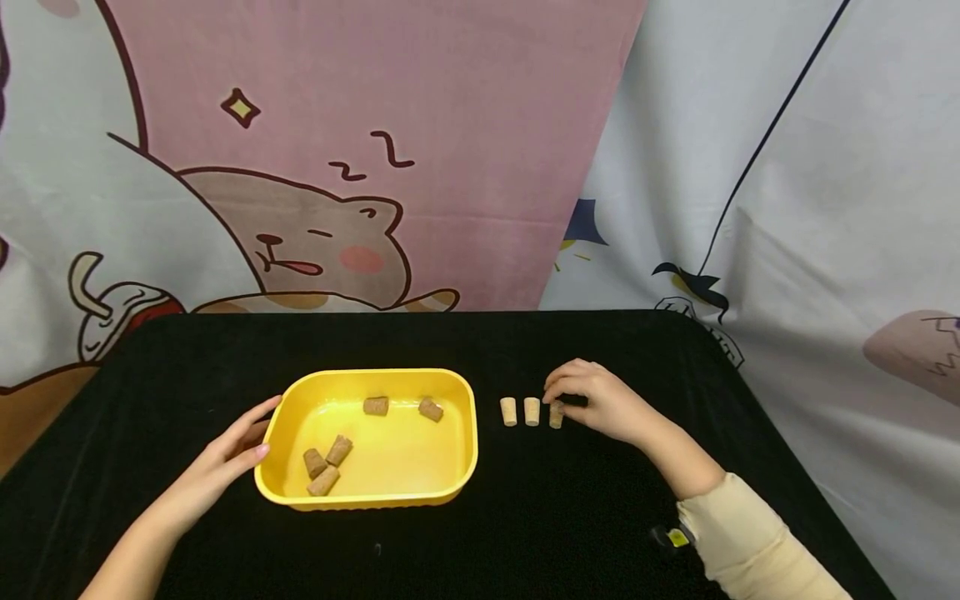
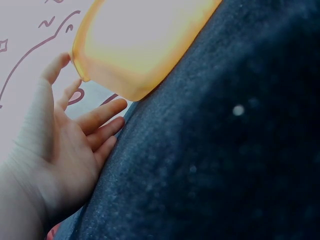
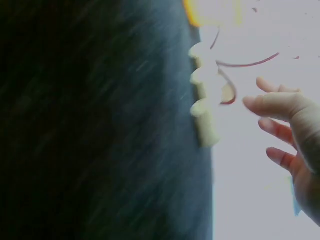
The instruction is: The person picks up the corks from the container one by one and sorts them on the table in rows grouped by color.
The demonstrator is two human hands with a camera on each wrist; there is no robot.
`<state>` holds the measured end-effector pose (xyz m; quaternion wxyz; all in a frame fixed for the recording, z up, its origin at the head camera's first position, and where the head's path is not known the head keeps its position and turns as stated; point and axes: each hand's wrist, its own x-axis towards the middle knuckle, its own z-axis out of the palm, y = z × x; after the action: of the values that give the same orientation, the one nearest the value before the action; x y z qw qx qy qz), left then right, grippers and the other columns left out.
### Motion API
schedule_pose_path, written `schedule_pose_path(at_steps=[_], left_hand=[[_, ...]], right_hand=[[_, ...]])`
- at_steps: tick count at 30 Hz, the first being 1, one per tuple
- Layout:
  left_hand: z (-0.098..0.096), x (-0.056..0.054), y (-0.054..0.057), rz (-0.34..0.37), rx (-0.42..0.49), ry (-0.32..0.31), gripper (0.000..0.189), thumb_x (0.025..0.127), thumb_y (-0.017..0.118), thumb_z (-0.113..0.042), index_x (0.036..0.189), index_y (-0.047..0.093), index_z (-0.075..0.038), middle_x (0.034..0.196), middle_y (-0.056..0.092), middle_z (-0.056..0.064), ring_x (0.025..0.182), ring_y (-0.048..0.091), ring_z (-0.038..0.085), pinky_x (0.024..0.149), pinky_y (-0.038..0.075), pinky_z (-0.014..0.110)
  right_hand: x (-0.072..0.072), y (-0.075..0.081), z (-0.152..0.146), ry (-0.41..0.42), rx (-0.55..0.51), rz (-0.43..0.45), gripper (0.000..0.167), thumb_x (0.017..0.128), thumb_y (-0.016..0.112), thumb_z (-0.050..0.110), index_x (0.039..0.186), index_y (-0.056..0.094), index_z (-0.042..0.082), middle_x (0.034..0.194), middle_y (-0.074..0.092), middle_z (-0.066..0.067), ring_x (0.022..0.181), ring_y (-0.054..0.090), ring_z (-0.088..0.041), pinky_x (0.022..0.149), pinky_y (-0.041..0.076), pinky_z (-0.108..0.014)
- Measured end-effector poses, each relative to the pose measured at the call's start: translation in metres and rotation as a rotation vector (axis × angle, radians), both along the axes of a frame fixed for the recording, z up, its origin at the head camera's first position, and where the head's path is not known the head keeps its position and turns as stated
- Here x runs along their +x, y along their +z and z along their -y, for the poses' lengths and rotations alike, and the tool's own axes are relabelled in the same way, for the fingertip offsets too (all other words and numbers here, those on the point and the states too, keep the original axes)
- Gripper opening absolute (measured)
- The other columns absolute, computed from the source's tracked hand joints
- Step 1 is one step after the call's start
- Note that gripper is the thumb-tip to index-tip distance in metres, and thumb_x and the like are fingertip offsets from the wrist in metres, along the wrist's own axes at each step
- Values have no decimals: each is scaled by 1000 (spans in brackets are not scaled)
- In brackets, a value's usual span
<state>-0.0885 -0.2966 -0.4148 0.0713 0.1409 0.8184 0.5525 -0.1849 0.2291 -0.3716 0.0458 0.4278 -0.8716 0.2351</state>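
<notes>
My left hand (image 1: 228, 450) touches the left end of a yellow plastic tray (image 1: 465, 462), its fingers spread and fairly straight at the rim. In the left wrist view, fingertips of the left hand (image 2: 72, 140) meet the tray's rim (image 2: 77, 62). Several brown corks (image 1: 340, 450) lie inside the tray. To its right, three lighter corks stand upright in a row: a left cork (image 1: 508, 412), a middle cork (image 1: 532, 412) and a right cork (image 1: 556, 417). My right hand (image 1: 600, 402) is beside the right cork, overlapping it in the head view; the right wrist view shows empty, loosely bent fingers.
A black cloth (image 1: 480, 550) covers the table beneath everything. Behind it hangs a printed curtain (image 1: 480, 158) with a cartoon animal. A small dark object with a yellow-green patch (image 1: 677, 538) shows beside the right sleeve (image 1: 750, 533).
</notes>
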Motion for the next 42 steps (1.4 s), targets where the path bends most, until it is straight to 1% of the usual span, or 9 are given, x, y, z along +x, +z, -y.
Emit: schedule_pose_path(at_steps=[8, 14, 18, 22, 25, 26, 32, 35, 42], left_hand=[[0, 1, 1, 0, -5, 6, 55, 103, 40, -13, 152, 16, -7, 139, 34, 39, 107, 50, -5, 84, 47, 62], [-1, 0, 0, 4, -4, 6, 56, 103, 41, -13, 153, 16, -8, 140, 34, 38, 109, 49, -2, 85, 47, 61], [-2, -1, 0, 15, -1, 8, 55, 103, 40, -14, 153, 16, -8, 139, 35, 38, 110, 52, 5, 85, 48, 59], [-2, -1, 1, 13, -13, 12, 56, 103, 40, -15, 153, 16, -8, 139, 36, 38, 116, 53, 28, 85, 48, 59], [-2, -1, 1, 6, -27, 19, 56, 103, 41, -15, 153, 16, -8, 139, 36, 37, 117, 47, 44, 85, 48, 59], [-2, 0, 1, 6, -27, 18, 56, 103, 41, -15, 153, 16, -8, 139, 36, 38, 117, 46, 46, 85, 47, 59], [-2, 1, 1, 11, -19, 18, 56, 103, 40, -15, 152, 16, -6, 139, 34, 39, 118, 43, 49, 85, 47, 61], [-2, 1, 1, 11, -22, 20, 55, 103, 40, -15, 152, 16, -7, 139, 34, 39, 119, 43, 50, 85, 47, 61], [0, 0, 0, 13, -25, 13, 55, 103, 39, -15, 153, 15, -8, 140, 34, 38, 118, 44, 47, 85, 47, 59]], right_hand=[[16, 26, 44, -15, -118, -34, 22, 79, 79, 14, 99, 71, 19, 108, 62, 9, 104, 51, -11, 89, 44, -39], [31, 37, 85, 12, -175, -19, 24, 78, 80, 22, 101, 72, 20, 106, 63, 11, 101, 52, -8, 87, 44, -35], [36, 39, 112, 99, -193, -24, 27, 78, 80, 21, 103, 72, 17, 106, 65, 9, 100, 53, -8, 87, 44, -31], [40, 38, 137, 170, -194, 0, 25, 80, 78, 23, 104, 72, 17, 106, 66, 10, 101, 53, -5, 88, 43, -27], [43, 37, 156, 198, -171, 28, 26, 81, 78, 24, 105, 72, 16, 106, 65, 9, 102, 53, -5, 92, 41, -26], [43, 37, 162, 209, -155, 34, 26, 81, 77, 25, 106, 72, 16, 107, 65, 8, 104, 53, -5, 94, 40, -26], [48, 28, 195, 248, -24, 50, 30, 82, 75, 28, 110, 71, 18, 121, 64, 4, 117, 50, -9, 105, 33, -29], [49, 25, 208, 257, 23, 68, 32, 83, 74, 30, 113, 71, 21, 123, 63, 7, 123, 46, -9, 107, 30, -29], [47, 18, 233, 307, 71, 140, 29, 86, 72, 28, 114, 70, 24, 113, 63, 17, 114, 46, 3, 108, 23, -21]])
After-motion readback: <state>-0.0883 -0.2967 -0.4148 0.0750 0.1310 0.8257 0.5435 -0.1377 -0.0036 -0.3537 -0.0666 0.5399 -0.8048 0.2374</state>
